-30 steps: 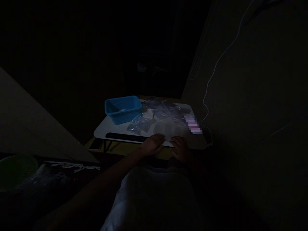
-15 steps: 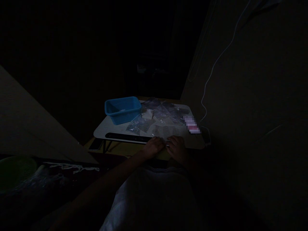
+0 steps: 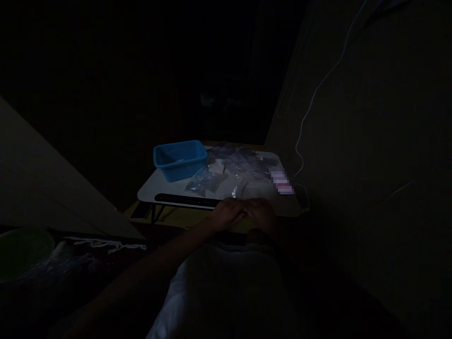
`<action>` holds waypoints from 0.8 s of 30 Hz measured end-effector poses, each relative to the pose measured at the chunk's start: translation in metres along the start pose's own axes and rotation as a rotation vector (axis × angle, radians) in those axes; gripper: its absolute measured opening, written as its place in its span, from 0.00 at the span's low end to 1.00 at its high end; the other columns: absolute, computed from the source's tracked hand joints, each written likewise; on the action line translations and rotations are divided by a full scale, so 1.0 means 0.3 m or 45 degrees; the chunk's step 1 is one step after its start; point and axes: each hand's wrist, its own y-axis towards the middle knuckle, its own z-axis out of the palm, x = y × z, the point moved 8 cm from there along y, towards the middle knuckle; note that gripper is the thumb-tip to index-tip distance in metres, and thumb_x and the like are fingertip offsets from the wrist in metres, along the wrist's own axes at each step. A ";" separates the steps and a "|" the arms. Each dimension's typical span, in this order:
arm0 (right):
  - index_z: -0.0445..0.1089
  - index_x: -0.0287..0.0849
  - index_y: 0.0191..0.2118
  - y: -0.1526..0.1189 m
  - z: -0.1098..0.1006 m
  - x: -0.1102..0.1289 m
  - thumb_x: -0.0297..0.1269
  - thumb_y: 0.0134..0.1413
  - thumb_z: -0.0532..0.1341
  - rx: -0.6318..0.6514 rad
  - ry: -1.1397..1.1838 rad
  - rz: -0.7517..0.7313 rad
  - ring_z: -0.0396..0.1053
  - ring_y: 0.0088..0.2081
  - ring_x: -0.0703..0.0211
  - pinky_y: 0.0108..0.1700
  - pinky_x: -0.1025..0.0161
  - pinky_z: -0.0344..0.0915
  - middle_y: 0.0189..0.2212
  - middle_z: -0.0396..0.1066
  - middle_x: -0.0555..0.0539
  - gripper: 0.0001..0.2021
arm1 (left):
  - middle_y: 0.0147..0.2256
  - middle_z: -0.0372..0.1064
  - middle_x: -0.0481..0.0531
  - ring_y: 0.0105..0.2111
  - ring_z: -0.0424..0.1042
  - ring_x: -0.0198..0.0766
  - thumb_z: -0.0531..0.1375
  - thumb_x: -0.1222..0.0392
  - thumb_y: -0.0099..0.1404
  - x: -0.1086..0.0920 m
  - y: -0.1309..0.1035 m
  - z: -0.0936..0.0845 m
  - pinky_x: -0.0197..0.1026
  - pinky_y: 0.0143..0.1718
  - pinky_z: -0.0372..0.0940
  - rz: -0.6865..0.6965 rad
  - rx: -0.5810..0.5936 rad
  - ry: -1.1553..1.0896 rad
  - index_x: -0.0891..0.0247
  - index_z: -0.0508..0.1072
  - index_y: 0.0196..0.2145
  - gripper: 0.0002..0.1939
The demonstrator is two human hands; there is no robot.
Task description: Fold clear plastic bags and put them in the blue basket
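My left hand point(image 3: 228, 213) and my right hand point(image 3: 260, 213) meet at the front edge of a small white table point(image 3: 151, 190). The fingers of both are curled together, and what they pinch is too dark and small to make out. Just beyond them lies a pale, thin clear sheet or bag point(image 3: 256, 189). Further back, several clear plastic bags point(image 3: 243, 162) are spread out, with a small white piece point(image 3: 216, 165) among them. A blue basin point(image 3: 181, 162) stands at the table's back left.
A lit phone point(image 3: 281, 182) lies at the table's right side, near a white cable point(image 3: 309, 110) hanging along the wall. A dark device point(image 3: 141, 210) is below the table's left corner. A green basket point(image 3: 24, 252) sits at the lower left. The room is very dark.
My hands have come together, closing the small gap between them. The clear sheet beyond them has shifted, and a bright crinkle shows near my left hand.
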 end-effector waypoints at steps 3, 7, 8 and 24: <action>0.70 0.40 0.40 0.005 -0.024 -0.008 0.29 0.54 0.49 0.123 -0.006 0.027 0.68 0.38 0.58 0.40 0.64 0.58 0.38 0.72 0.44 0.13 | 0.36 0.70 0.58 0.39 0.66 0.44 0.53 0.58 0.61 0.041 0.014 -0.005 0.46 0.40 0.58 -0.061 0.060 0.084 0.67 0.68 0.42 0.13; 0.70 0.43 0.40 0.008 -0.069 -0.032 0.31 0.55 0.49 0.226 -0.005 0.034 0.68 0.38 0.59 0.37 0.67 0.58 0.38 0.72 0.45 0.14 | 0.33 0.71 0.57 0.40 0.65 0.45 0.56 0.59 0.58 0.120 0.025 -0.029 0.48 0.41 0.56 -0.125 0.054 0.104 0.65 0.72 0.32 0.08; 0.70 0.43 0.41 0.011 -0.084 -0.039 0.31 0.55 0.49 0.226 -0.001 0.039 0.68 0.38 0.59 0.37 0.67 0.58 0.38 0.72 0.45 0.14 | 0.33 0.71 0.56 0.40 0.65 0.45 0.55 0.60 0.58 0.137 0.027 -0.042 0.48 0.42 0.56 -0.138 0.014 0.060 0.64 0.72 0.31 0.08; 0.71 0.38 0.23 0.096 -0.238 -0.167 0.46 0.42 0.58 0.090 1.317 0.374 0.58 0.18 0.67 0.21 0.68 0.52 0.15 0.64 0.52 0.14 | 0.19 0.67 0.45 0.20 0.64 0.28 0.62 0.63 0.46 0.357 0.077 -0.245 0.30 0.24 0.60 -0.727 -0.311 -1.400 0.67 0.72 0.25 0.06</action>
